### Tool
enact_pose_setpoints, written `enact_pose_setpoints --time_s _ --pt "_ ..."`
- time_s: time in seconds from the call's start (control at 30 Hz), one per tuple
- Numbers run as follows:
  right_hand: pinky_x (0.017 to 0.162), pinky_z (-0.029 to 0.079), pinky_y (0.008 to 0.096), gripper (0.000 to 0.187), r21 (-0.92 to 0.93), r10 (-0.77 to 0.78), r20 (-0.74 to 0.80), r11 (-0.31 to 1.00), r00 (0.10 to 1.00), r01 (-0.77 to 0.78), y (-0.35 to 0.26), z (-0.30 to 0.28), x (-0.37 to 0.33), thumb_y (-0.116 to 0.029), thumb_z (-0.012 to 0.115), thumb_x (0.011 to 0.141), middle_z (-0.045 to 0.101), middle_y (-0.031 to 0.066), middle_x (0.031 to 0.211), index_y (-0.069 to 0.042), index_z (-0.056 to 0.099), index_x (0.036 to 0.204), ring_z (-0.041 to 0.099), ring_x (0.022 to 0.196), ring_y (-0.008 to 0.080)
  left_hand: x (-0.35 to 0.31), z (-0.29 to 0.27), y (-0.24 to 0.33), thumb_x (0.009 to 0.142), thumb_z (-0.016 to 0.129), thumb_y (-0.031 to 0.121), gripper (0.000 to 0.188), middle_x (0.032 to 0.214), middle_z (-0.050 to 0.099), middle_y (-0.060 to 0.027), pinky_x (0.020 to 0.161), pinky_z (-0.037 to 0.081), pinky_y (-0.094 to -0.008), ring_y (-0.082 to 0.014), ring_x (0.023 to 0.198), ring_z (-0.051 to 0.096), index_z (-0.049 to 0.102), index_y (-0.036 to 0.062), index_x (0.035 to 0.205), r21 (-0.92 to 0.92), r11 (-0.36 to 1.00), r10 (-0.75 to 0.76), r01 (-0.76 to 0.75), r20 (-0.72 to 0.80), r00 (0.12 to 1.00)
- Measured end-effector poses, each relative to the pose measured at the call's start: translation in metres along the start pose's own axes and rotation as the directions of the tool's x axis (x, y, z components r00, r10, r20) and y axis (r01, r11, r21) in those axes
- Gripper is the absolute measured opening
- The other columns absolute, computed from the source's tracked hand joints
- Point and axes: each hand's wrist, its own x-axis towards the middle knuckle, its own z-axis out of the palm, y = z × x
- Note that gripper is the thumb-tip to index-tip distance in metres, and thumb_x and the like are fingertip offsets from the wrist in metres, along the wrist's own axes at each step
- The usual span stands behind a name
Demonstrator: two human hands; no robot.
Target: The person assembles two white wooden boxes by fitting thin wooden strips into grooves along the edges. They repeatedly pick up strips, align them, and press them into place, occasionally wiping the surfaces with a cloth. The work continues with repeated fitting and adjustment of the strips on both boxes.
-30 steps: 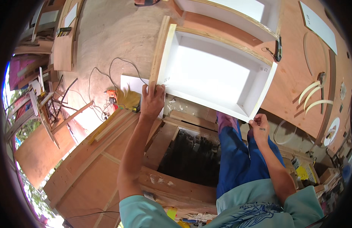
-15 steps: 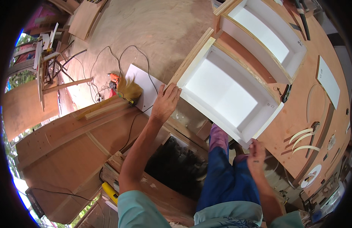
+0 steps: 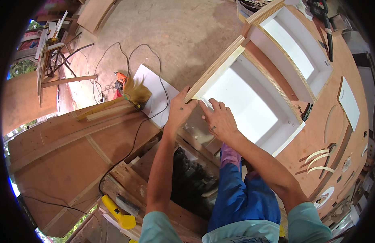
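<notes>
A curved box [image 3: 240, 97] with a white inside and plywood edges lies tilted on the workbench, its near left corner toward me. My left hand [image 3: 181, 111] is closed round that corner, fingers over the wooden edge and thumb on the near side. Just right of it, my right hand [image 3: 220, 120] rests at the near rim, its fingers apart and the index finger reaching toward the corner. It hides part of the near wall. Behind stands a second white-lined curved box [image 3: 294, 44].
On the brown workbench [image 3: 292, 170] lie a white panel [image 3: 348, 103], several curved strips [image 3: 317, 156] and a black clamp [image 3: 306, 112]. To the left are an orange power tool [image 3: 121, 79], a tan-bristled brush [image 3: 137, 92], a cable [image 3: 132, 143] and a yellow tool [image 3: 117, 212].
My right hand has left the box's near right corner and crossed to the near left corner beside my left hand. In view, the boxes and bench have shifted slightly.
</notes>
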Motion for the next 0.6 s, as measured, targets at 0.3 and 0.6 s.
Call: enact_pose_setpoints --time_s 0.3,0.6 --pt "0.072 0.049 0.0405 0.05 -0.06 -0.008 0.118 0.998 0.993 0.015 -0.001 0.007 0.014 -0.022 0.054 0.093 0.053 0.0121 0.11 -0.009 0.041 0.139 0.056 0.09 0.0291 -0.003 0.014 -0.014 0.085 0.063 0.01 0.041 0.099 0.07 -0.0153 0.075 0.05 -0.0295 -0.0179 0.086 0.065 0.058 -0.0048 0.122 -0.09 0.994 -0.061 0.056 -0.052 0.997" --pt "0.073 0.05 0.039 0.054 -0.117 -0.001 0.187 0.993 0.982 0.024 -0.004 0.007 0.017 -0.023 0.056 0.091 0.054 0.0113 0.111 -0.008 0.04 0.14 0.057 0.092 0.0288 -0.006 0.012 -0.003 0.082 0.064 0.016 0.041 0.1 0.068 -0.024 0.083 0.05 -0.0358 -0.0311 0.091 0.068 0.061 -0.0041 0.118 -0.144 0.984 -0.114 0.102 -0.078 0.99"
